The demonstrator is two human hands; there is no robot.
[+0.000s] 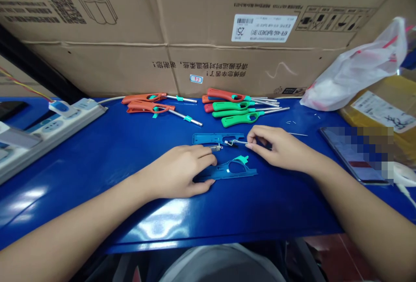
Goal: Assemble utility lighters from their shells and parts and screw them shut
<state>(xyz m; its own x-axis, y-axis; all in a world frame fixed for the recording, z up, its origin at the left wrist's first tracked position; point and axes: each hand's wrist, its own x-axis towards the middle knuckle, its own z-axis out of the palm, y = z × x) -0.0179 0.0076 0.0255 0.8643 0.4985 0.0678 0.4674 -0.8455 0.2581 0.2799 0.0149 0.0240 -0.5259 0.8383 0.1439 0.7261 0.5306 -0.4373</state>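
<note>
Two halves of a blue lighter casing lie on the table: the far half [208,138] and the near half [227,170], which has a trigger opening and a green tab [242,159]. My left hand [185,169] curls over the near half's left end, thumb and forefinger on either side of it. Beside its other fingers a small clear part with a metal tip [216,147] pokes out. In a pinch, my right hand [276,145] holds the end of a thin white wire [238,142], which runs to a small black piece at the far half.
Orange gas lighters [151,107] lie at the back left; red and green ones [240,118] are piled at centre back. A power strip [61,121] stands left; a phone [354,156] and plastic bag [360,69] are right. A cardboard box [130,65] walls off the back.
</note>
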